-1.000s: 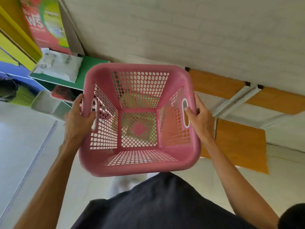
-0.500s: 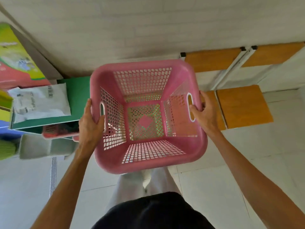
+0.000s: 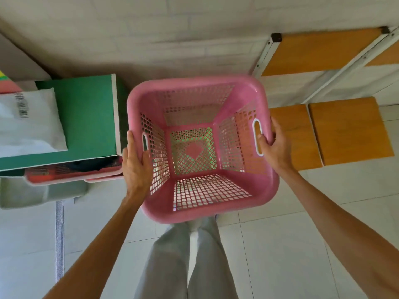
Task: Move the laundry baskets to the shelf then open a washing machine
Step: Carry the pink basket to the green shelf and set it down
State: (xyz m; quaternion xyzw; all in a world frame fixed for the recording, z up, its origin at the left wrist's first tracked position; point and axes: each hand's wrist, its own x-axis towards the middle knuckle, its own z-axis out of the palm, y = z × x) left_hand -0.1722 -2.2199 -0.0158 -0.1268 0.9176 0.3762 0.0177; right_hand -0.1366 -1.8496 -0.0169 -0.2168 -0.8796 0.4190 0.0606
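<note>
Pale floor tiles (image 3: 280,244) run under everything, and nearest the camera the person's light grey trousers (image 3: 185,260) stand on them, both bare forearms reaching forward above.

Between the hands, held up clear of the floor and in front of the legs, is the pink laundry basket (image 3: 203,210). It is square with rounded corners, its walls and bottom pierced in a lattice, with a solid diamond at the middle of the bottom and a white-edged handle slot in each side wall. Nothing lies in it; green shows through the bottom holes.

The left hand (image 3: 135,167) lies flat against the outside of the left wall, fingers straight and pointing up, thumb over the rim beside the slot. The right hand (image 3: 274,145) grips the right rim, thumb hooked into the slot and fingers curled round the outside.

Just left of the basket is a green shelf unit (image 3: 86,117); a white plastic parcel (image 3: 28,124) lies on its top, and another pink basket (image 3: 71,173) with dark things inside sits on the level below. To the right, beyond the right hand, stands a white-framed rack (image 3: 267,52) with orange wooden boards (image 3: 349,130). Furthest off is a whitish brick wall (image 3: 172,29).
</note>
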